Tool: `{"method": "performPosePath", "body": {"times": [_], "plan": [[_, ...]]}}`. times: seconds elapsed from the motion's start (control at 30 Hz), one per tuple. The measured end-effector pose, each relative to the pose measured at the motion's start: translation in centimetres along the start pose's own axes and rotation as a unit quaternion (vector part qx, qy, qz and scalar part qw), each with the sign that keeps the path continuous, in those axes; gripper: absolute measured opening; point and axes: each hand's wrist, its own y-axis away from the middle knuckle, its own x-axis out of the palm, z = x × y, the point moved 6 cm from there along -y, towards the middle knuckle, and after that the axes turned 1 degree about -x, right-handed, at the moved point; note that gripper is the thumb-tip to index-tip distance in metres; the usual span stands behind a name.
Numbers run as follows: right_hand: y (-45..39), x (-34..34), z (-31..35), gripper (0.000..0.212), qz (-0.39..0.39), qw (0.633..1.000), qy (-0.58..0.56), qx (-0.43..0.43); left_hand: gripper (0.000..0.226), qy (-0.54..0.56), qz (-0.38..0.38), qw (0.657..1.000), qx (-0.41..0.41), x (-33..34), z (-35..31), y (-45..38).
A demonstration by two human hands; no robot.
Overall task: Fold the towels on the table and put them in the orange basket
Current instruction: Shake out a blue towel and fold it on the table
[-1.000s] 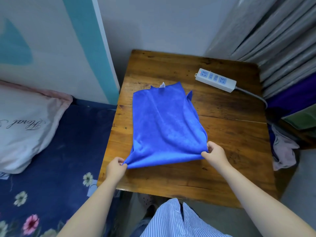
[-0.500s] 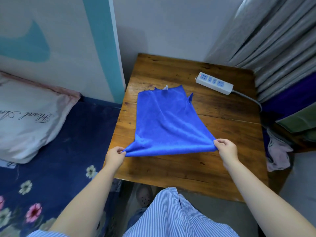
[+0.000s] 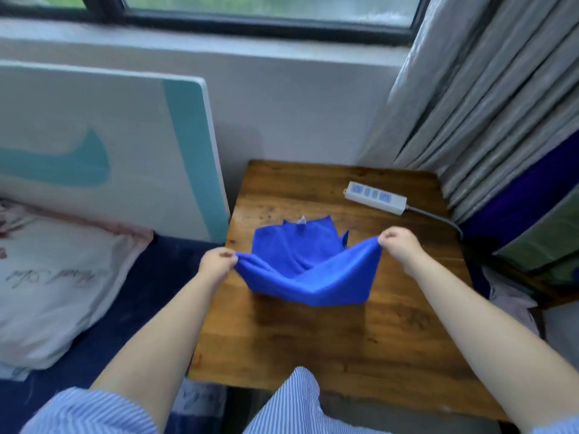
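Both hands have risen and travelled away from the near edge since half a second ago, carrying the towel's near hem up and forward, so that the cloth no longer lies flat but hangs in a sagging fold between them. Nearest the camera, a striped shirt (image 3: pixel 291 402) fills the 6 o'clock edge, and two bare forearms reach out from it. At about 9 o'clock of the cloth, the left hand (image 3: pixel 217 261) pinches one corner between thumb and curled fingers; at about 2 o'clock, the right hand (image 3: pixel 398 242) pinches the opposite corner the same way. Each holds a corner so the hem stays taut and straight, which should let it land squarely on the far edge. The blue towel (image 3: pixel 308 270) droops in a trough between the hands, its lower fold touching the wooden surface (image 3: pixel 344 346) near the middle, while its far edge (with a small pale tag poking up) rests toward 12 o'clock. I judge this to be the first half-fold, with the hem not yet laid down.

Beyond it, at roughly 1 o'clock on the surface, a white power strip (image 3: pixel 376 197) lies well apart from the cloth, its cord trailing off toward the grey curtain (image 3: pixel 488 98). Off to 9 o'clock a pillow (image 3: pixel 53 277) sits on a dark bed. No orange basket shows in this view.
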Motion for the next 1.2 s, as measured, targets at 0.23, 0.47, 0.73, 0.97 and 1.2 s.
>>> {"method": "performPosePath", "body": {"times": [0.23,0.47,0.73,0.97,1.2], "plan": [[-3.9,-11.1,16.1,0.011,-0.215,0.949,-0.146,-0.176,0.022,0.202,-0.195,0.923,0.263,-7.7,-22.1,0.1],[-3.0,-14.9,16.5,0.009,-0.214,0.954,-0.025,-0.209,0.025,0.131,-0.208,0.925,0.289,-9.9,-22.2,0.8],[0.0,-5.7,1.0,0.012,-0.027,0.982,0.182,-0.033,0.023,-0.082,-0.042,0.988,0.126,-3.9,-7.8,-1.0],[6.9,3.1,-12.2,0.017,0.095,0.937,0.309,0.133,0.03,-0.41,0.147,0.899,0.034,1.7,5.2,1.6],[11.4,6.6,-16.7,0.016,0.164,0.901,0.351,0.195,0.037,-0.486,0.223,0.845,0.015,3.1,11.6,4.1]]}}
